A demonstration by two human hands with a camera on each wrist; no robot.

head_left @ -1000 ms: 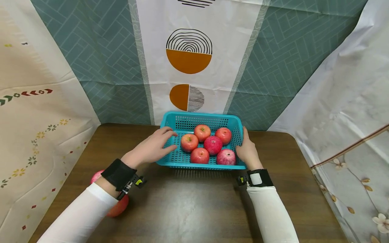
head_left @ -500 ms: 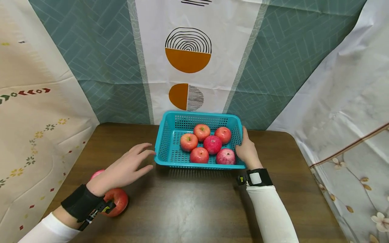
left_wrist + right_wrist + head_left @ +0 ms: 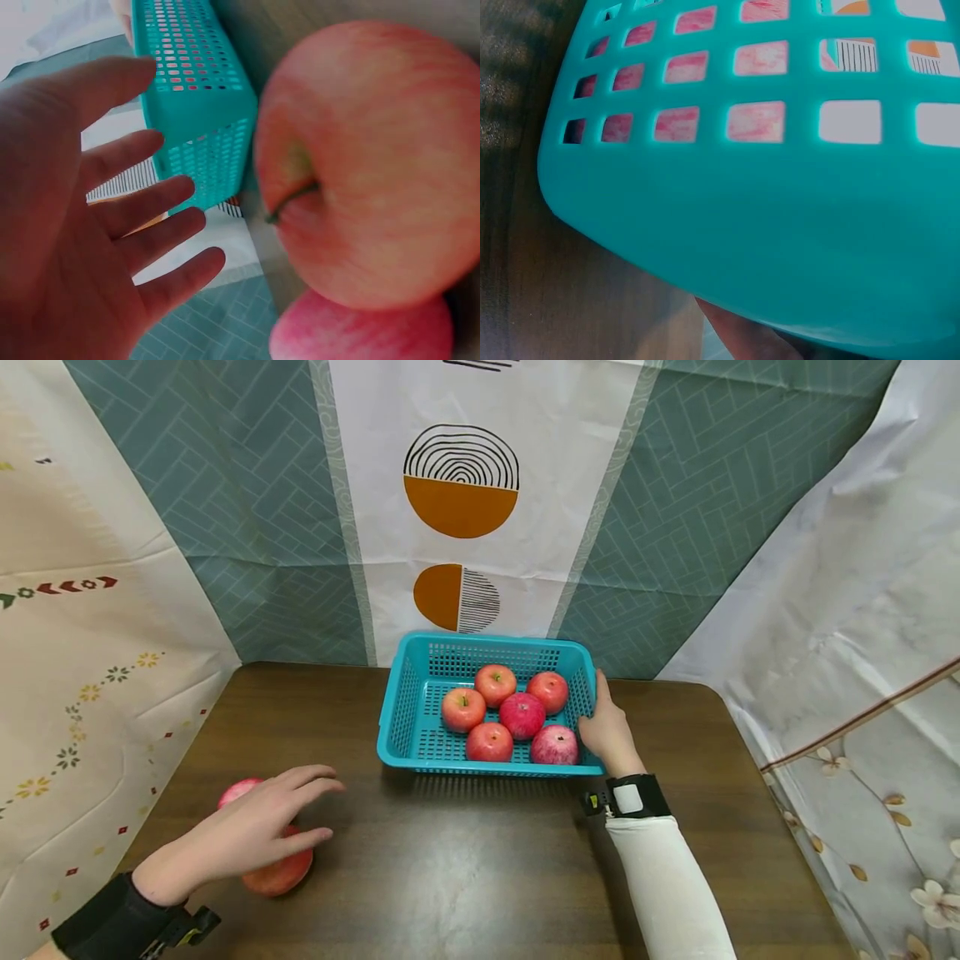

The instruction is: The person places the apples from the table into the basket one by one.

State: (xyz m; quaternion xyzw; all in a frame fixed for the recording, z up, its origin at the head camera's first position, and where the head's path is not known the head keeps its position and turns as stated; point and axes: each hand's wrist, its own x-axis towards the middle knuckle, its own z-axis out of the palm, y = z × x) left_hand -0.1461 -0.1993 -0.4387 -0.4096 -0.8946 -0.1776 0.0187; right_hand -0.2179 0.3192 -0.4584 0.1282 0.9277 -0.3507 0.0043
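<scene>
A turquoise plastic basket (image 3: 401, 763) stands on the brown table, holding several red apples (image 3: 462, 709) and two deeper pink fruits (image 3: 522, 716) that look like pomegranates. My right hand (image 3: 611, 735) holds the basket's right rim, thumb over the edge and index finger stretched along the outside. Close up in the right wrist view, the basket wall (image 3: 742, 202) hides most of that hand. My left hand (image 3: 251, 827) hovers over the table's left part, fingers spread and holding nothing. Beneath and beside it lie an apple (image 3: 375, 165) and a pink fruit (image 3: 360, 330), both partly covered in the head view.
A patterned green and white cloth (image 3: 465, 593) hangs right behind the basket. Pale printed cloths (image 3: 97, 652) flank the table on the left and right. Brown tabletop (image 3: 450, 868) stretches in front of the basket.
My left hand has moved from the basket's left end down and leftward to the loose fruits, fingers staying spread. The right hand remains at the basket's right rim.
</scene>
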